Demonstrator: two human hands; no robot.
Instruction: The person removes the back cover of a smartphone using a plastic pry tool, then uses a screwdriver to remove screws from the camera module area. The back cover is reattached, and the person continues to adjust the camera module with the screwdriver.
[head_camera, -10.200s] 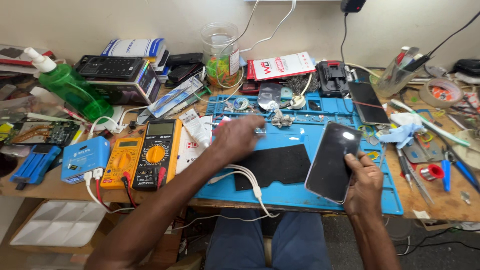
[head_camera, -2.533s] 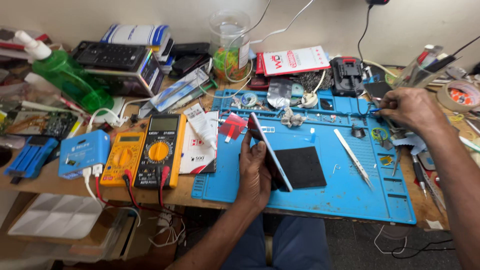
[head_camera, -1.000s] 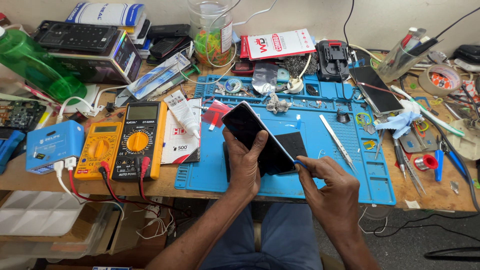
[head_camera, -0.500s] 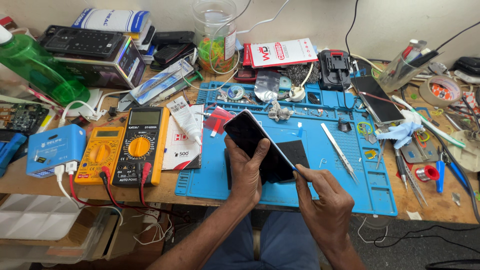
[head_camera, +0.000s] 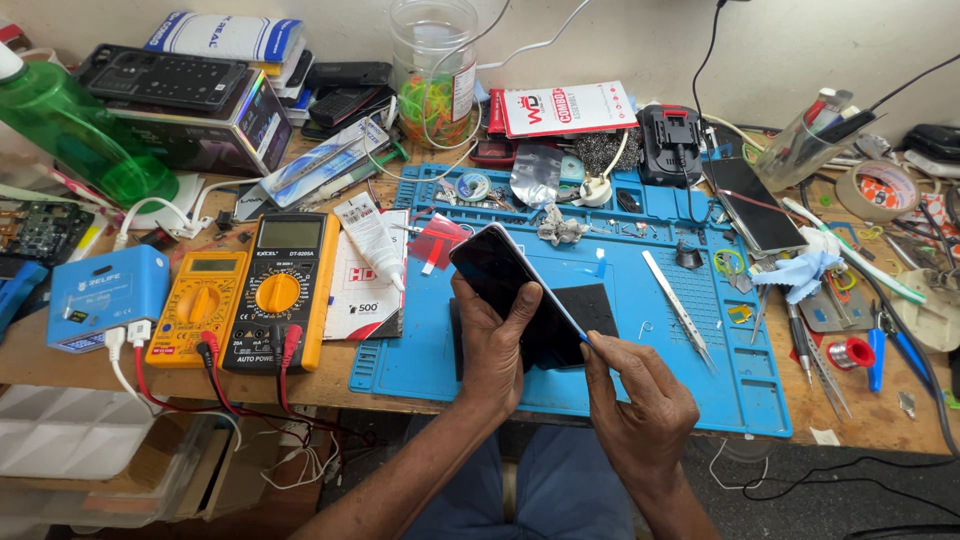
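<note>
Centre of the frame: the left hand (head_camera: 492, 350) holds a dark phone (head_camera: 520, 300) tilted above the blue work mat (head_camera: 640, 380), fingers curled round its back and thumb lying across the glass. The right hand (head_camera: 640, 405), just below and to the right, has thumb and forefinger pinched shut on a thin blue pick (head_camera: 586, 341) whose tip meets the phone's lower right edge; the remaining fingers are folded loosely.

Risks, as a judgement: the pick sits at the seam between glass and frame, so a steep angle or too much force could crack the screen or slip toward the left thumb; the phone is gripped by one hand only and tilted, so a sudden twist could drop it onto the mat, where a black square pad (head_camera: 588, 306) lies directly beneath.

Counts: two hands; one phone in hand and one second phone (head_camera: 755, 205) lying flat at upper right of the mat; two meters at left, one small yellow meter (head_camera: 195, 308) and one larger black-and-yellow meter (head_camera: 281, 290); one pair of tweezers (head_camera: 676, 320) right of centre; one clear jar (head_camera: 435, 70) at top centre; one green bottle (head_camera: 85, 140) at upper left; one roll of tape (head_camera: 883, 190) at far right; one white glue tube (head_camera: 368, 238) beside the larger meter
</note>
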